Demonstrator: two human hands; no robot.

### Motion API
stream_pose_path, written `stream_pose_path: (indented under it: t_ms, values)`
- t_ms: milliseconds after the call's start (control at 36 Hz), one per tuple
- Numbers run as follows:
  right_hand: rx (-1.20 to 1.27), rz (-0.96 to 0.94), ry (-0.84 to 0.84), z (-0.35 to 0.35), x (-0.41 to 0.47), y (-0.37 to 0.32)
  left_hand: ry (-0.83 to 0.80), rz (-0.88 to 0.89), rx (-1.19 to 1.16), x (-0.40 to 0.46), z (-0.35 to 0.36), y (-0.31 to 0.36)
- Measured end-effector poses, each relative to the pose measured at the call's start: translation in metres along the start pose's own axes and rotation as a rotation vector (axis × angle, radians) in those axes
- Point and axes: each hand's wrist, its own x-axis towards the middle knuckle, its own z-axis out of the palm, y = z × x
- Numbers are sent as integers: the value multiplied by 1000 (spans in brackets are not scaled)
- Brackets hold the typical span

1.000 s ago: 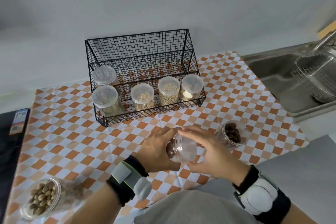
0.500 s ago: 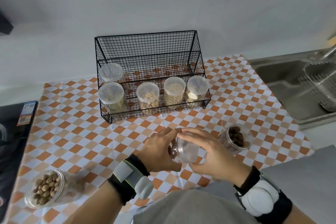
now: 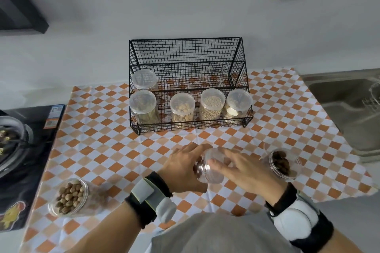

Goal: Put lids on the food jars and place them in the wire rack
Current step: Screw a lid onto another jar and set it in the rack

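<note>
Currently left hand (image 3: 183, 167) grips jar (image 3: 209, 170), lower centre; right hand (image 3: 244, 170) fingers lie straight across lid (image 3: 213, 159). Seat it level, then twist firmly.

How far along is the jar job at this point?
Done: five lidded jars stand in the wire rack. In hand: the left hand grips a jar while the right hand covers its lid. Left: the nut jar and the dark-food jar sit open on the counter.
</note>
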Motion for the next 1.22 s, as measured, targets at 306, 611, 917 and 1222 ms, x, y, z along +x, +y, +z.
stream_pose_path:
  t_ms: [306,611,917,1222]
  values:
    - [22,-8,9,0,10,-4,-22,-63,32,-6,-9,1]
    - [70,-361,45,-2,7,7,-60,-108,8,-5,-13,3]
    - [51,-536,-34,-7,1,7,-434,-267,-302,-1,-39,5]
    - [-66,-219,-195,-37,-4,-6,-350,-242,-291,-1,-38,21]
